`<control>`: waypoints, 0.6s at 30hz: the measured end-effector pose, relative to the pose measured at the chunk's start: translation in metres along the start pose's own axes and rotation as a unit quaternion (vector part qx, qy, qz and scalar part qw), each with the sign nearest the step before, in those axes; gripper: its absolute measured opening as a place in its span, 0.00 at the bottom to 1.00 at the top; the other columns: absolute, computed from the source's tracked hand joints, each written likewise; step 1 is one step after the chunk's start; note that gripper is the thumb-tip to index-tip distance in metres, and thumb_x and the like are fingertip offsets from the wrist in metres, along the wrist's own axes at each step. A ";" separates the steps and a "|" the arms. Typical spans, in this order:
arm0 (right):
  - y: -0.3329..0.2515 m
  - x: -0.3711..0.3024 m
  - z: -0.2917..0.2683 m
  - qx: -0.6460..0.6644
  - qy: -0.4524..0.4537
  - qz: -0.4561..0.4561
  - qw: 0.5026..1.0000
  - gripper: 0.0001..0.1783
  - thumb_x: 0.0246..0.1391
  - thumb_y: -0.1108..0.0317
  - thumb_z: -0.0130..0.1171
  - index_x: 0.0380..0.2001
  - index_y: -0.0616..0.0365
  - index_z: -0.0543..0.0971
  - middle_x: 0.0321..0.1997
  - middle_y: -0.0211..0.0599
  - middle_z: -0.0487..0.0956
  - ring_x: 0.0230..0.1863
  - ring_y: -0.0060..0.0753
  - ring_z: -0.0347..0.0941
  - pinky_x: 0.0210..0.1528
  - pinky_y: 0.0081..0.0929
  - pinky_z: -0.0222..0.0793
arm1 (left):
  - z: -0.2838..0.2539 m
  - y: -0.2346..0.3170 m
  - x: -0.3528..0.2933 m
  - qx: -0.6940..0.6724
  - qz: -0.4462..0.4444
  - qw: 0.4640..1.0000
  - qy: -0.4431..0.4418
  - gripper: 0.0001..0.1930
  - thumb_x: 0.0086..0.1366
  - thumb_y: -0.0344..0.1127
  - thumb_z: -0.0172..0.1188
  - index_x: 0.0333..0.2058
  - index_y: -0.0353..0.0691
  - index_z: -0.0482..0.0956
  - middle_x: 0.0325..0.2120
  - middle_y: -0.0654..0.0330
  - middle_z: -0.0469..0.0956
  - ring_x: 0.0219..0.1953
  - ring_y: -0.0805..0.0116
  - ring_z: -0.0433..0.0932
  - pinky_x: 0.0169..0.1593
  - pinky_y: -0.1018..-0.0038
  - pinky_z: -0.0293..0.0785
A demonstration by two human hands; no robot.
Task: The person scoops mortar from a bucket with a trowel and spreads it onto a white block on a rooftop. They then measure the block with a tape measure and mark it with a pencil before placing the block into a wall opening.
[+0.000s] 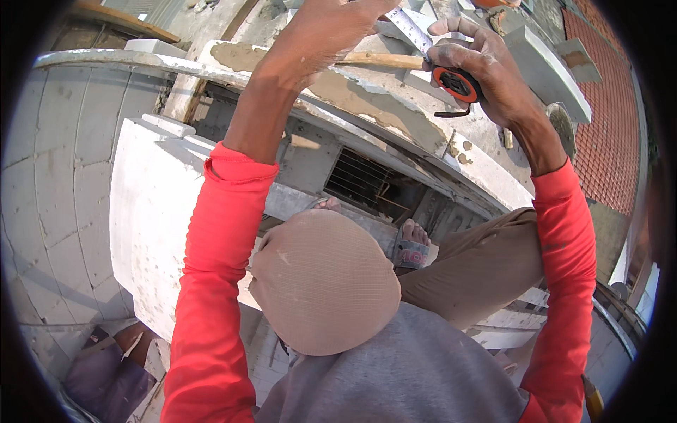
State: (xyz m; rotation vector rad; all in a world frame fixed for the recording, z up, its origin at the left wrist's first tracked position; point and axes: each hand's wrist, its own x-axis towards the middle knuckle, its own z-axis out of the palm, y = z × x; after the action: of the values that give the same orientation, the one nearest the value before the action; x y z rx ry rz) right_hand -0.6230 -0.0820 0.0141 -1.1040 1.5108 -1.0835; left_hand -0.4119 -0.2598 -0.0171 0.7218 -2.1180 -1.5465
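Note:
My right hand (486, 63) grips an orange and black tape measure (457, 83), its wrist strap dangling below. A short length of white blade (410, 29) runs out of the case, up and to the left. At the blade's far end my left hand (335, 28) pinches it, with the fingertips partly cut off by the top edge. Under the blade, a wooden handle (381, 60) lies across a wall top with wet grey mortar (367, 99) on it. What the handle belongs to is hidden.
Pale blocks (546, 70) lie at the upper right, before a red tiled roof (606, 120). Below the wall is a dark barred opening (360, 180). A sandalled foot (412, 247) rests on a ledge. White panels (151, 218) lean at the left, near a grey block wall (70, 176).

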 end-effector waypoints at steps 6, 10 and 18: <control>-0.029 -0.001 -0.004 -0.167 0.027 0.074 0.983 0.16 0.63 0.59 0.64 0.39 0.64 0.85 0.31 0.46 0.83 0.33 0.42 0.81 0.35 0.43 0.74 | 0.043 0.008 -0.009 -0.458 -0.228 0.859 -0.010 0.27 0.75 0.58 0.52 0.57 0.42 0.79 0.48 0.51 0.81 0.53 0.54 0.81 0.55 0.47 0.77; -0.039 0.004 0.030 -0.295 0.113 -0.069 0.946 0.16 0.65 0.56 0.63 0.45 0.56 0.86 0.34 0.43 0.83 0.30 0.44 0.77 0.37 0.43 0.73 | 0.088 0.026 -0.021 -0.610 -0.153 0.772 -0.095 0.37 0.76 0.71 0.43 0.66 0.45 0.67 0.60 0.52 0.71 0.62 0.49 0.73 0.60 0.36 0.73; -0.040 0.002 0.046 -0.498 0.200 -0.241 0.809 0.18 0.64 0.65 0.57 0.53 0.61 0.82 0.46 0.55 0.84 0.43 0.53 0.82 0.43 0.45 0.76 | 0.073 0.075 -0.035 -0.721 -0.219 0.653 0.076 0.16 0.73 0.38 0.52 0.43 0.31 0.84 0.35 0.47 0.84 0.40 0.58 0.86 0.46 0.56 0.82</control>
State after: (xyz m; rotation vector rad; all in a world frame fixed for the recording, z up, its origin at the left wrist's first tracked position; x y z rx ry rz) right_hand -0.5728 -0.0973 0.0445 -2.1726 2.3231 -0.8383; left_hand -0.4412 -0.1656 0.0318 0.6176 -0.0656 -2.5419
